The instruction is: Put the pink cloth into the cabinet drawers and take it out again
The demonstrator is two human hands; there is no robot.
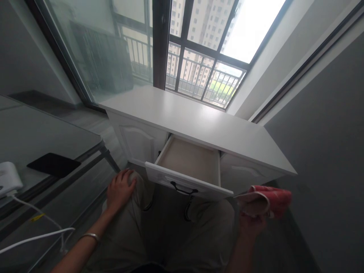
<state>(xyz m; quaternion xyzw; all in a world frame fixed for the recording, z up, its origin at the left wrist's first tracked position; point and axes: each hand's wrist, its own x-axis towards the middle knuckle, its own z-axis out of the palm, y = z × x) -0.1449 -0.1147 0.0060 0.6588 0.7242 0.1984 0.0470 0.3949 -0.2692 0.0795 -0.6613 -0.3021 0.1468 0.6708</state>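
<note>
A white cabinet [199, 121] stands under the window, and its middle drawer [189, 161] is pulled out and looks empty, with a black handle [183, 188] on its front. My left hand [121, 189] rests flat on my left knee, holding nothing. To the right of the drawer front, my right hand [251, 223] holds up a folded red and beige cloth [265, 201]. My legs in light trousers fill the space below the drawer.
A glass table [34, 140] at the left carries a black phone [53, 164] and a white device [8, 178] with white cables. A sliding glass door [93, 49] and a barred window [204, 76] lie behind. A grey wall [327, 132] closes the right.
</note>
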